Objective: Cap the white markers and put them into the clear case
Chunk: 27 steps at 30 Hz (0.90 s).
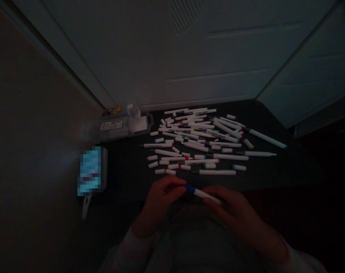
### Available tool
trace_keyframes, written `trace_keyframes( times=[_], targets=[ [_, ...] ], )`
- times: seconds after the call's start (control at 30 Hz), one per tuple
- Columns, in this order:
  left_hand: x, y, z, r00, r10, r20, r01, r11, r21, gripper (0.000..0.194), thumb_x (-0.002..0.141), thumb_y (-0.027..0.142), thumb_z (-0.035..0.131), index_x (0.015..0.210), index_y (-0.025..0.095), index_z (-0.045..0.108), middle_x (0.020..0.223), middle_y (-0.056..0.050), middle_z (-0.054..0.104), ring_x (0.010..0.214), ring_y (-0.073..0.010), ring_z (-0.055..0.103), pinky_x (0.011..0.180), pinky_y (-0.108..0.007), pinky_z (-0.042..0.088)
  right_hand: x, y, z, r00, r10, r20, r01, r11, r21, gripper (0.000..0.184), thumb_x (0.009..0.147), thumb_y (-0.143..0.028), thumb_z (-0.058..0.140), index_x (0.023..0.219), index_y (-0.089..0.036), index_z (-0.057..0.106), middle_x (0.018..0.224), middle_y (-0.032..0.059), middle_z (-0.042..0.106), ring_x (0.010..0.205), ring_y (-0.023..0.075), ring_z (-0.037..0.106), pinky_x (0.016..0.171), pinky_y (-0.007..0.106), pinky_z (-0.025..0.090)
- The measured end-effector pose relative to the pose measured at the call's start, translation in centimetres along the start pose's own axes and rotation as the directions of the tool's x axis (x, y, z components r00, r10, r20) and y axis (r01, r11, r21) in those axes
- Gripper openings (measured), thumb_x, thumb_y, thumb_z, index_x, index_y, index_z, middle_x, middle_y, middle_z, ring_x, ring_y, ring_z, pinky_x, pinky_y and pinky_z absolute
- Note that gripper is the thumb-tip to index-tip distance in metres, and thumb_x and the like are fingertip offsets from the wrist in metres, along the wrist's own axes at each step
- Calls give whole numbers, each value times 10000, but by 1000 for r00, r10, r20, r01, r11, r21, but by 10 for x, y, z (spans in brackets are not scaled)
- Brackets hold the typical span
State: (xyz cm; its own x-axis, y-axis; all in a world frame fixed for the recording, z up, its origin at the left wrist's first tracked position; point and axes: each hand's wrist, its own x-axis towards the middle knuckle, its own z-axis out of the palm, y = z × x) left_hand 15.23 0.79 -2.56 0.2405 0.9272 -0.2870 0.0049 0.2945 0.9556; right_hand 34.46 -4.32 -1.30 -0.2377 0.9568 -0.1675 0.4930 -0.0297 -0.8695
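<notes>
A white marker with a blue end (199, 193) is held between my two hands, slanting down to the right. My left hand (161, 197) pinches its blue end between thumb and fingers. Around the white barrel, my right hand (231, 206) is closed, hiding the far end. Just beyond my hands, many uncapped white markers (217, 172) and loose caps with coloured bands (209, 166) lie scattered on a dark tabletop (129, 180). The scene is dim, so fine details do not show.
A clear plastic case (124, 127) with labels sits at the table's back left. Nearer me on the left stands a device with a lit, blurred screen (89, 170). A pale panelled surface (161, 49) rises behind the table, and a wall (33, 151) borders the left side.
</notes>
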Motion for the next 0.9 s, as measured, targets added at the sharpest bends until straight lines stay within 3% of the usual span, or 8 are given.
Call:
trace_keyframes(
  times=[0.23,0.33,0.43,0.53,0.73,0.9],
  targets=[
    [-2,1,-1,998,-48,43,49,999,-11,112,587,238,699,676,182,659,649,-6,598,598,-126,524,542,-219,387,1,3,1,999,12,34,-13,999,29,244,870,-361,464,954,-192,617,862,26,644,756,129,593,650,219,455],
    [-3,3,-2,996,31,84,-29,999,-17,98,634,255,666,625,171,615,646,0,552,601,-117,491,552,-220,370,2,2,4,998,3,60,-4,1000,26,230,859,-353,485,959,-198,623,869,24,649,756,129,595,652,217,451],
    [-3,5,-3,980,137,144,-141,990,14,207,707,300,600,553,166,562,636,-4,503,600,-120,462,554,-230,351,4,-1,9,995,-37,97,37,999,-5,213,853,-336,500,963,-210,631,881,19,655,770,131,596,671,224,441],
    [-3,7,-2,961,177,211,-192,980,50,242,761,344,537,600,171,584,679,-26,532,667,-150,496,609,-247,373,5,-4,15,988,-68,138,75,996,-42,213,861,-324,491,970,-209,632,894,19,655,787,134,593,696,238,431],
    [-6,7,11,954,51,297,-76,994,74,240,803,363,474,769,182,629,774,-31,576,769,-170,520,686,-255,388,6,-6,20,985,-74,158,89,992,-89,174,825,-272,527,927,-219,657,831,3,664,743,134,599,649,233,421],
    [-7,3,16,964,28,263,-42,998,49,273,800,407,470,772,181,621,766,-27,574,762,-167,515,672,-250,389,6,-8,23,993,-8,120,11,1000,-21,153,793,-237,548,882,-209,670,800,-11,666,684,115,597,619,220,416]
  ],
)
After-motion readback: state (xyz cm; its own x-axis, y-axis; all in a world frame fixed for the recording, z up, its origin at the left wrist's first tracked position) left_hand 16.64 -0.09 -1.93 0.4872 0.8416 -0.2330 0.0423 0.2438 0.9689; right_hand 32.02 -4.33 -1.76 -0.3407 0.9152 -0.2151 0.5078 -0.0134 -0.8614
